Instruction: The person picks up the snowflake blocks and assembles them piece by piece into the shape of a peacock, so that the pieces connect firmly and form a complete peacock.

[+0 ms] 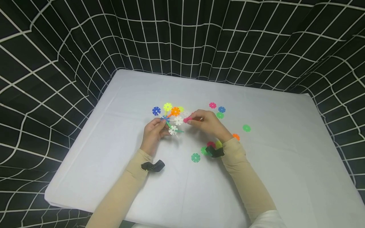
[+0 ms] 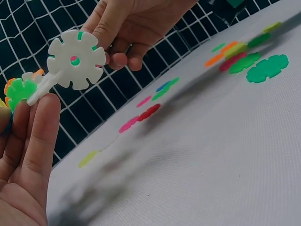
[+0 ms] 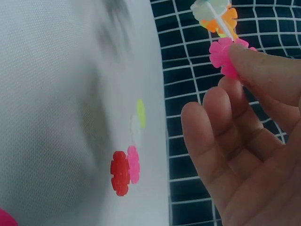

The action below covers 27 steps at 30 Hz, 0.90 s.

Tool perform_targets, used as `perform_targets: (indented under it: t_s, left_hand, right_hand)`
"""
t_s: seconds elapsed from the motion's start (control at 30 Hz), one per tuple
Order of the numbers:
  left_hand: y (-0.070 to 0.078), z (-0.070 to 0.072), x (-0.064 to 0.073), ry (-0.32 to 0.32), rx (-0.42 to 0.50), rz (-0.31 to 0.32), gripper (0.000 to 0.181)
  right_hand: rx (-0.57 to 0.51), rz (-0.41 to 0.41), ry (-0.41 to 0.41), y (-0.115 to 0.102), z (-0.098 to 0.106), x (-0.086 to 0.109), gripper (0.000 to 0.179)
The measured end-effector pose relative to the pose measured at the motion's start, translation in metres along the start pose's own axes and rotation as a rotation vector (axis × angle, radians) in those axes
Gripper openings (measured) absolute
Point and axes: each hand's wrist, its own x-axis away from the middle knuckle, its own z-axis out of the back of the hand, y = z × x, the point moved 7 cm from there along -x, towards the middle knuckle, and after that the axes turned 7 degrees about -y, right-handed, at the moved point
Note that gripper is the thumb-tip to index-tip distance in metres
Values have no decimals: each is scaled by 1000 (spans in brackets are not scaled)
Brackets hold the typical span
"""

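In the head view my left hand (image 1: 154,133) holds a cluster of plastic snowflake discs joined by their notches. A blue disc (image 1: 165,119) is at its middle, with an orange disc (image 1: 175,111), a yellow disc (image 1: 168,107) and a white disc (image 1: 178,120) around it. My right hand (image 1: 209,123) pinches a pink snowflake disc (image 3: 222,55) between thumb and forefinger, beside the cluster's white side. Whether the pink disc touches the cluster I cannot tell. The left wrist view shows a large white disc (image 2: 84,61) in front of the right fingertips.
Loose snowflake discs lie on the white table (image 1: 114,126): a green one (image 1: 195,157) in front, another green one (image 1: 246,128) at right, and a pink one (image 1: 212,105) behind. Several more lie beneath the right wrist. A black gridded curtain (image 1: 185,38) surrounds the table.
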Motion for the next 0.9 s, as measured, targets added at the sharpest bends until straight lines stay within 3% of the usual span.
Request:
perform_targets:
  t_s: [0.43, 0.73, 0.9]
  left_hand:
    - [-1, -2, 1, -4, 39, 1, 9]
    - [-1, -3, 3, 7, 0, -18, 8]
    - [-3, -2, 2, 15, -28, -23, 10]
  right_hand:
    - [41, 114, 43, -4, -1, 1, 15]
    - [83, 245, 92, -18, -3, 3, 17]
    - [158, 280, 126, -24, -5, 5, 16]
